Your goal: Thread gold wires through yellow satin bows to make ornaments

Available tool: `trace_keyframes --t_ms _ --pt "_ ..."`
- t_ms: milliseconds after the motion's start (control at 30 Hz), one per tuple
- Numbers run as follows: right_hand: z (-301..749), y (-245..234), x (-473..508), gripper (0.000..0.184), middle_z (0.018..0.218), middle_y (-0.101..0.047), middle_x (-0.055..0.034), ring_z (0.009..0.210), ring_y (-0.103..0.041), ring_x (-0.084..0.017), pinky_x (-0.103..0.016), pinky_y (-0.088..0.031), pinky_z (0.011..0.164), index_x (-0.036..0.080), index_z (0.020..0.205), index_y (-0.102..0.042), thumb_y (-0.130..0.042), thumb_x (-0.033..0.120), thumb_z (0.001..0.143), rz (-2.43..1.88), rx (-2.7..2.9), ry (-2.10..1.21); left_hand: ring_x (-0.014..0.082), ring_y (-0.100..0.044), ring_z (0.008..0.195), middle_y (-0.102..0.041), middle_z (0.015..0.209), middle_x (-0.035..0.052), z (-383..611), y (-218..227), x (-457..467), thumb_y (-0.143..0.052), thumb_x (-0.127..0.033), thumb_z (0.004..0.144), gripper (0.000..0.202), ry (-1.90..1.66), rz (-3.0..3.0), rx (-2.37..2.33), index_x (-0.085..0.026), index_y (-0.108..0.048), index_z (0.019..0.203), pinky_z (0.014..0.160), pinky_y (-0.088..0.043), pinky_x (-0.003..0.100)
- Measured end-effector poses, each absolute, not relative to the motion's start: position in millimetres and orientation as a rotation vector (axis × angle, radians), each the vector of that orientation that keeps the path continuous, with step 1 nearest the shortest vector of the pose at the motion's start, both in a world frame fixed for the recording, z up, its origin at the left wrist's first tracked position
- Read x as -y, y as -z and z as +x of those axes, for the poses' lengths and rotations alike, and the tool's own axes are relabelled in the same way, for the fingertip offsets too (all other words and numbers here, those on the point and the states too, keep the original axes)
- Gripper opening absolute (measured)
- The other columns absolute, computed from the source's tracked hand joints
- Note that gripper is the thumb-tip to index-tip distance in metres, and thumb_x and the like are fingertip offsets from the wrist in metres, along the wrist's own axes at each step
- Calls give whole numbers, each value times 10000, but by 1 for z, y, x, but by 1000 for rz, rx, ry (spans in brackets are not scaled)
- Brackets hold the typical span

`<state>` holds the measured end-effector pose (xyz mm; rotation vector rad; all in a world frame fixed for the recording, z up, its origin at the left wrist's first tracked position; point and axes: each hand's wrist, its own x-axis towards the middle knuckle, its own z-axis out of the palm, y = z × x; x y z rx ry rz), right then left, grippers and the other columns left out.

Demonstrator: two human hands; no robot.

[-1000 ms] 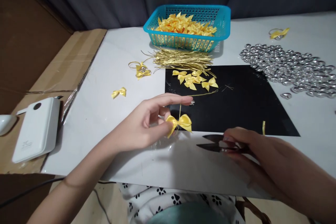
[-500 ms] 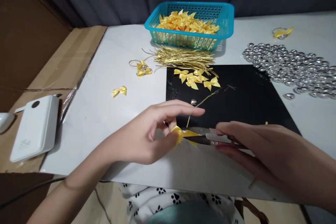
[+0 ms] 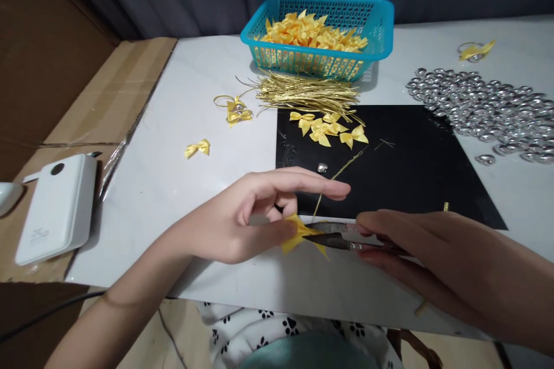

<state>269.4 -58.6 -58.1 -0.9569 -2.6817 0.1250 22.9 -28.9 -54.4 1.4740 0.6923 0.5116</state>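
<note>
Between thumb and fingers, my left hand [image 3: 259, 219] pinches a yellow ribbon bow [image 3: 298, 234] above the near part of the table. My right hand [image 3: 428, 265] grips a pair of thread snips [image 3: 341, 236], whose dark blades lie against the bow with their tips slightly apart. A thin gold cord [image 3: 341, 168] runs up from the bow, passing behind my left index finger onto the black mat [image 3: 415, 173]. Just beyond that finger lies a small silver heart bead [image 3: 322, 168]. Several loose yellow bows [image 3: 320, 131] rest at the mat's far edge.
A blue basket [image 3: 318, 55] of yellow bows stands at the back, with a bundle of gold cords [image 3: 307, 92] before it. Many silver beads [image 3: 489, 109] are heaped at right. A single bow [image 3: 198, 148] lies left; a white power bank [image 3: 58, 207] sits on cardboard.
The snips' blades have closed somewhat and shifted over the bow. Both hands sit slightly lower, and the left index finger reaches a little farther right. The whole view has shifted slightly.
</note>
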Motion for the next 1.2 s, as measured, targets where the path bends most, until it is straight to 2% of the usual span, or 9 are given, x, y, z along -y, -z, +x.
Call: trace_keyframes --t_ms 200,367,600,900,1200 --pt "275 59 60 162 592 -607 109 389 -551 -98 -243 -353 339 285 925 -453 -330 366 992 -1050 2656 -475 82 -463 655 -563 1261 14 22 56 28 -540 -28 791 531 -497 1403 -653 -327 -621 1222 529 -474 199" --pt "274 60 61 144 600 -599 103 415 -557 -96 -225 -377 373 300 983 -452 -335 385 988 -1067 2609 -493 85 -471 668 -553 1280 25 19 58 27 -560 -106 844 454 -502 1380 -639 -328 -613 1236 547 -500 200" --pt "271 58 60 118 558 -568 113 384 -512 -87 -204 -334 370 291 891 -474 -394 324 971 -1072 2557 -732 93 -484 665 -558 1287 44 19 57 30 -577 -146 849 411 -550 1365 -673 -313 -629 1221 560 -525 214" --pt "272 58 64 143 586 -583 112 409 -539 -90 -214 -337 388 287 899 -479 -367 329 977 -1080 2561 -681 101 -492 652 -575 1274 60 21 57 30 -578 -196 863 381 -543 1396 -680 -307 -630 1224 551 -517 231" --pt "273 55 62 213 559 -565 100 386 -501 -74 -201 -341 396 270 863 -471 -332 358 997 -1091 2617 -513 105 -478 673 -577 1268 23 21 57 30 -560 -159 874 386 -559 1398 -668 -337 -634 1209 575 -485 239"
